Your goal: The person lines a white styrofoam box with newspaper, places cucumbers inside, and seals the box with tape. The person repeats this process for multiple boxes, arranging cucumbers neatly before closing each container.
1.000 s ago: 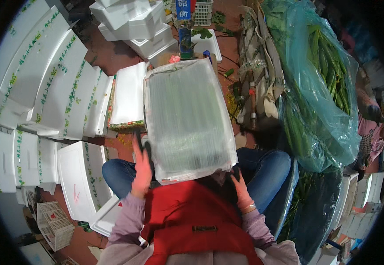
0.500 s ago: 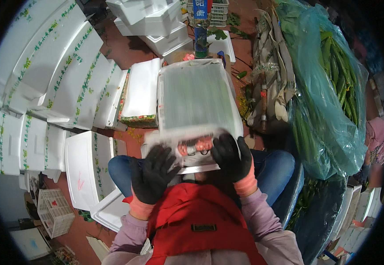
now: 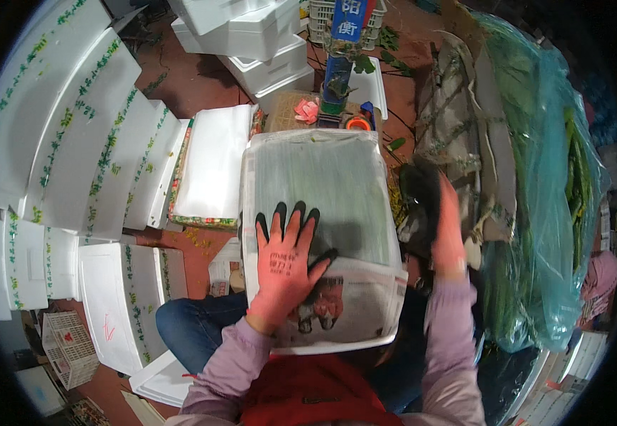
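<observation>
While my left hand rests on filmy cover, fingers wide, right hand blurred at right, grip unclear; likely wrapping, next needing near newspaper smoothed.

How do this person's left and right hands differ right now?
The left hand rests palm down on the covered box, while the right hand is off to the box's right. The left hand's fingers are spread and clear to see; the right hand is turned more edge-on and blurred, its fingers hard to make out. Both wear pink-and-black gloves, with lilac sleeves behind.
</observation>
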Demonstrator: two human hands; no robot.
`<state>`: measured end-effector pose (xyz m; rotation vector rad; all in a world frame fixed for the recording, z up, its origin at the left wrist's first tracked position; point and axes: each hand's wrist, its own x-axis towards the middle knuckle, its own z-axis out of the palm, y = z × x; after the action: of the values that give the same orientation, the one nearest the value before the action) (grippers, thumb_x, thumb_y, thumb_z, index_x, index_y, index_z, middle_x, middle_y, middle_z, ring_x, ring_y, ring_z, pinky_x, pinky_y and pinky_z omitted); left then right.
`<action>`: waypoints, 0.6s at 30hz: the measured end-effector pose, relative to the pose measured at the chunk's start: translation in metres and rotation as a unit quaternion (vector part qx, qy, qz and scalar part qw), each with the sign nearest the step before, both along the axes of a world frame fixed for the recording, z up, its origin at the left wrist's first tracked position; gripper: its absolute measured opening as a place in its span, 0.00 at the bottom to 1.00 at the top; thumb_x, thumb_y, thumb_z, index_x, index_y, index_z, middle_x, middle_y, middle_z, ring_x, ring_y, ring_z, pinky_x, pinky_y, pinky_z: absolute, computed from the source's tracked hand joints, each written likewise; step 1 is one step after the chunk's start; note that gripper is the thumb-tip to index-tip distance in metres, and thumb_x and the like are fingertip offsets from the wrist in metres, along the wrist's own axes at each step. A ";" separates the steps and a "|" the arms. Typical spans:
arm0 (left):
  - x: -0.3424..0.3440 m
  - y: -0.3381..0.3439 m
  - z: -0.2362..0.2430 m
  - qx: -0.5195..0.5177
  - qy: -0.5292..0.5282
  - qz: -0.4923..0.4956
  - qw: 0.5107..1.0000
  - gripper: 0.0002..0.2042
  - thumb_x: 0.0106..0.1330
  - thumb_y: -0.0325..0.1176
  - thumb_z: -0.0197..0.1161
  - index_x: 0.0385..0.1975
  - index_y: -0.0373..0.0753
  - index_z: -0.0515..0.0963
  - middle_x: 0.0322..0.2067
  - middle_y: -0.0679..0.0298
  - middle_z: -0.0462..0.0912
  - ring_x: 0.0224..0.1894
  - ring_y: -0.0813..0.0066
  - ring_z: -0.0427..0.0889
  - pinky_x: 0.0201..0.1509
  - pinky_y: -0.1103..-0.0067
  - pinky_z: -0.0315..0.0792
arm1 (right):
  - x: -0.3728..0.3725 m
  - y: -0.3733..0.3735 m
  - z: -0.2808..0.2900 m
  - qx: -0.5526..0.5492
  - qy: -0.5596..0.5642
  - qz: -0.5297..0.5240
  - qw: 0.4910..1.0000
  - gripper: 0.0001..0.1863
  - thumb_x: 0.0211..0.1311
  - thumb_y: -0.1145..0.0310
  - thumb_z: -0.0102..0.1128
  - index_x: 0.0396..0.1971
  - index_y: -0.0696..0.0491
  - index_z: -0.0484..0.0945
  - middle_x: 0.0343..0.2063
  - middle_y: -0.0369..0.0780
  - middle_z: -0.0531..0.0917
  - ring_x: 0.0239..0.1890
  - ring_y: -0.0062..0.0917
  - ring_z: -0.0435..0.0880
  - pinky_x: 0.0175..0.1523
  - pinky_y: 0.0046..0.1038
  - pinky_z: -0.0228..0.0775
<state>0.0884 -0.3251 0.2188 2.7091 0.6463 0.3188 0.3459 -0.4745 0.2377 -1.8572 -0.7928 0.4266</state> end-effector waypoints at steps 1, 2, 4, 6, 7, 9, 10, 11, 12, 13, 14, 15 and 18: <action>-0.002 0.000 -0.001 0.008 -0.001 -0.004 1.000 0.37 0.56 0.47 0.69 0.65 0.37 0.69 0.66 0.50 0.65 0.69 0.40 0.58 0.72 0.42 0.46 | 0.039 0.032 -0.020 -0.026 0.095 -0.040 0.994 0.30 0.77 0.48 0.43 0.65 0.56 0.70 0.58 0.43 0.79 0.60 0.28 0.76 0.67 0.29 0.64; -0.001 0.001 -0.001 -0.014 0.025 0.001 1.000 0.37 0.56 0.47 0.69 0.65 0.36 0.69 0.66 0.49 0.65 0.69 0.40 0.58 0.72 0.42 0.47 | 0.072 0.064 -0.041 -0.071 0.136 0.006 0.988 0.31 0.76 0.48 0.45 0.65 0.56 0.70 0.59 0.41 0.78 0.59 0.26 0.75 0.65 0.26 0.62; 0.001 0.003 0.003 -0.021 0.039 0.001 0.999 0.36 0.57 0.49 0.69 0.64 0.37 0.70 0.66 0.50 0.65 0.69 0.41 0.58 0.72 0.42 0.47 | 0.117 0.129 -0.079 -0.099 0.201 0.087 0.971 0.30 0.76 0.48 0.46 0.66 0.56 0.69 0.59 0.37 0.77 0.58 0.23 0.73 0.65 0.23 0.58; 0.004 0.005 0.009 -0.009 0.055 0.002 0.998 0.36 0.59 0.52 0.67 0.65 0.40 0.70 0.66 0.51 0.65 0.69 0.43 0.59 0.72 0.42 0.48 | 0.137 0.181 -0.091 -0.096 0.325 0.104 0.935 0.30 0.76 0.47 0.48 0.65 0.54 0.70 0.58 0.35 0.77 0.59 0.18 0.72 0.65 0.21 0.59; 0.005 0.006 0.011 -0.012 0.052 0.001 0.999 0.36 0.59 0.52 0.67 0.65 0.39 0.70 0.66 0.52 0.65 0.69 0.43 0.59 0.72 0.42 0.48 | 0.135 0.192 -0.089 0.006 0.391 0.140 0.910 0.27 0.72 0.53 0.57 0.61 0.55 0.74 0.51 0.35 0.81 0.50 0.17 0.77 0.58 0.20 0.67; 0.005 0.006 0.011 -0.020 0.065 -0.002 0.998 0.36 0.58 0.51 0.67 0.65 0.39 0.70 0.67 0.52 0.63 0.70 0.44 0.58 0.72 0.42 0.48 | 0.130 0.210 -0.060 0.009 0.379 0.143 0.914 0.24 0.65 0.61 0.66 0.57 0.56 0.77 0.43 0.35 0.84 0.41 0.17 0.81 0.47 0.20 0.73; 0.004 0.005 0.010 -0.017 0.060 -0.008 0.998 0.38 0.57 0.52 0.69 0.65 0.39 0.69 0.67 0.49 0.62 0.70 0.41 0.58 0.72 0.41 0.47 | 0.124 0.211 -0.042 0.028 0.312 0.131 0.941 0.23 0.60 0.67 0.68 0.55 0.58 0.78 0.39 0.35 0.85 0.38 0.18 0.83 0.42 0.23 0.76; 0.002 0.004 0.007 -0.011 0.059 0.006 0.998 0.38 0.56 0.52 0.69 0.65 0.38 0.69 0.67 0.47 0.62 0.69 0.39 0.58 0.72 0.41 0.46 | 0.117 0.204 -0.022 0.091 0.312 0.192 0.926 0.23 0.60 0.69 0.67 0.54 0.60 0.78 0.42 0.37 0.85 0.42 0.18 0.83 0.44 0.22 0.76; -0.002 0.002 0.003 -0.006 0.059 0.021 0.998 0.39 0.55 0.52 0.70 0.65 0.38 0.69 0.66 0.44 0.62 0.69 0.38 0.58 0.72 0.41 0.46 | 0.110 0.184 -0.003 0.116 0.276 0.196 0.934 0.23 0.59 0.69 0.67 0.54 0.60 0.78 0.44 0.37 0.85 0.43 0.18 0.83 0.47 0.21 0.75; -0.005 -0.001 -0.001 0.000 0.056 0.038 0.998 0.39 0.55 0.52 0.71 0.65 0.37 0.68 0.66 0.42 0.62 0.68 0.36 0.58 0.72 0.41 0.46 | 0.097 0.156 0.010 0.114 0.210 0.236 0.942 0.23 0.59 0.70 0.66 0.55 0.60 0.78 0.45 0.37 0.85 0.45 0.19 0.83 0.51 0.23 0.74; -0.009 -0.004 -0.006 0.010 0.048 0.069 0.996 0.40 0.51 0.52 0.73 0.64 0.40 0.69 0.64 0.36 0.61 0.66 0.30 0.59 0.70 0.37 0.45 | 0.084 0.127 0.020 0.077 0.133 0.248 0.957 0.23 0.58 0.70 0.65 0.55 0.59 0.78 0.45 0.37 0.85 0.47 0.21 0.82 0.54 0.24 0.73; -0.012 -0.006 -0.011 0.064 -0.025 0.070 0.995 0.39 0.51 0.52 0.74 0.63 0.42 0.70 0.64 0.36 0.61 0.66 0.28 0.58 0.69 0.35 0.44 | 0.073 0.099 0.027 0.005 0.078 0.240 0.968 0.23 0.58 0.71 0.65 0.55 0.58 0.78 0.46 0.37 0.85 0.49 0.22 0.82 0.58 0.26 0.72; -0.020 -0.013 -0.019 0.172 -0.180 0.057 0.967 0.37 0.48 0.52 0.75 0.60 0.49 0.73 0.62 0.34 0.62 0.66 0.21 0.55 0.65 0.28 0.42 | 0.013 0.029 0.013 -0.111 -0.116 0.380 0.911 0.24 0.51 0.79 0.56 0.51 0.50 0.79 0.47 0.42 0.82 0.56 0.40 0.79 0.63 0.36 0.68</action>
<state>0.0681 -0.3386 0.2000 2.8199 0.6893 1.0117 0.3584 -0.4459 0.2510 -1.7612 -1.7035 0.8145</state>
